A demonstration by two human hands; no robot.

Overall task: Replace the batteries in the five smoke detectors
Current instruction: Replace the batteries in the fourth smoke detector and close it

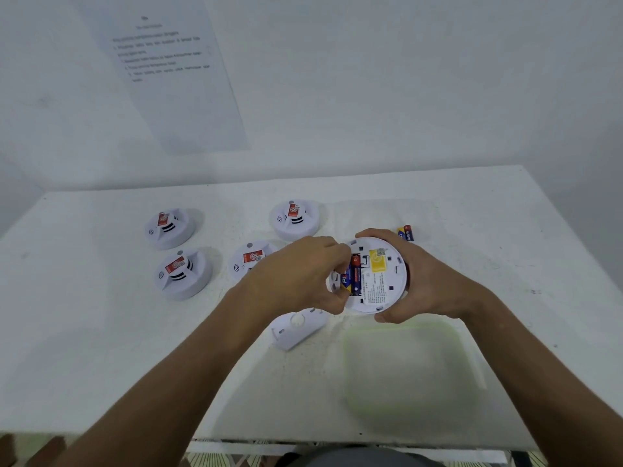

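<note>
My right hand [424, 281] grips a white smoke detector [377, 278] turned underside up above the table's middle. Its battery bay shows blue, yellow and red batteries [354, 274]. My left hand [296, 274] reaches over the bay, its curled fingertips on the batteries at the detector's left edge. A detached white cover [296, 326] lies on the table just below my left hand. Two loose batteries [405, 231] lie behind the held detector.
Several more white detectors with red labels sit face up: far left [170, 227], near left [183, 273], middle [251, 259], and back [295, 219]. A translucent green-rimmed container [411, 372] stands at the near right. A printed sheet [168, 69] hangs on the wall.
</note>
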